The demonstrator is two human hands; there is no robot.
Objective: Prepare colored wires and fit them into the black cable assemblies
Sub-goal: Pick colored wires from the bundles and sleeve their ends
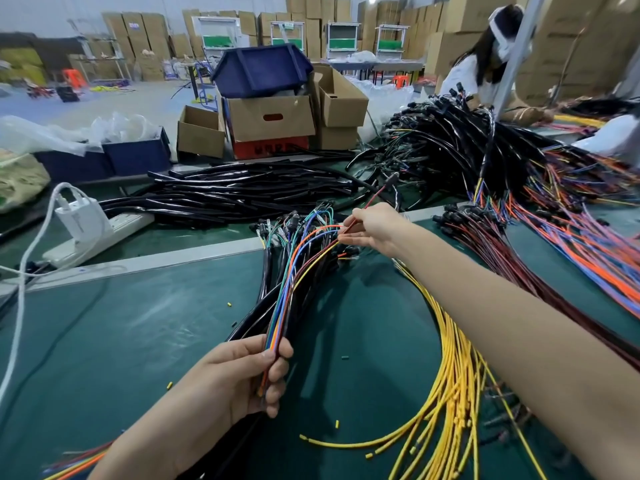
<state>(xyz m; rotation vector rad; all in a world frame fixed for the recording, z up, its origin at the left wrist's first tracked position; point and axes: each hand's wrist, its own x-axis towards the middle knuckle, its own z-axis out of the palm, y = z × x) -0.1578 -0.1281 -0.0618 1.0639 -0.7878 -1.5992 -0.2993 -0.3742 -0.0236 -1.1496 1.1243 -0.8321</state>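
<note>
The job looks just begun: the left grip [239, 374] squeezes a bunch of colored wires [282, 306] over the desk [138, 323], the right grip [375, 230] pinches one red wire [372, 198], and piles of yellow wires [446, 375] and black cables [242, 192] wait.

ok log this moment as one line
left hand: grips multicoloured wire bundle | right hand: pinches thin red wire | loose yellow wires: lying on green table mat, right of bundle

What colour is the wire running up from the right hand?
Red wire in right hand; head view.
</note>
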